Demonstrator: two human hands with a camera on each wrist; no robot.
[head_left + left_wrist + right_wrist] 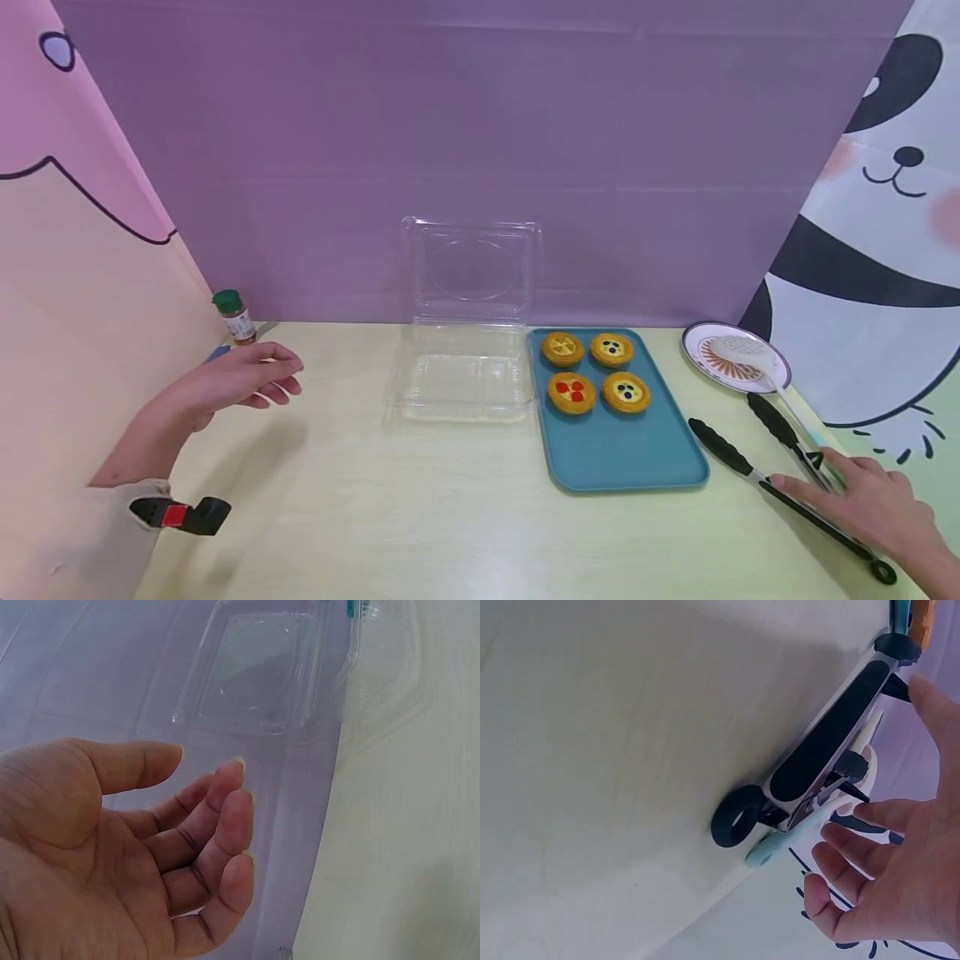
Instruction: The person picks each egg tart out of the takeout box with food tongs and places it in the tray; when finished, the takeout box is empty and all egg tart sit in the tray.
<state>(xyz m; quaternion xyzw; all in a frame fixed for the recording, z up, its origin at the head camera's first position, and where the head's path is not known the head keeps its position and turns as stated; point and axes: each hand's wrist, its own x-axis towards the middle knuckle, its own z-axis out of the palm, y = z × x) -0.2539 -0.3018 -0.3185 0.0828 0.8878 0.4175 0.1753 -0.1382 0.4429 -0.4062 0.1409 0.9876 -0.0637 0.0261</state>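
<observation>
My right hand (873,500) reaches over a pair of black-and-silver kitchen tongs (813,518) lying at the table's right edge. In the right wrist view, its thumb and fingers are spread, with the tongs (831,731) between them and the fingertips right at the metal. A white slotted ladle with a mint handle (795,834) lies along the far side of the tongs, its head on a patterned plate (697,344). My left hand (243,375) hovers over the left of the table, fingers loosely bent, holding nothing.
A clear plastic clamshell box (465,367) stands with its lid raised at the back middle. Beside it, a blue tray (622,458) carries several egg tarts (572,393) with different toppings. A green-capped spice jar (235,317) stands at the back left. A purple backdrop (480,125) closes the rear.
</observation>
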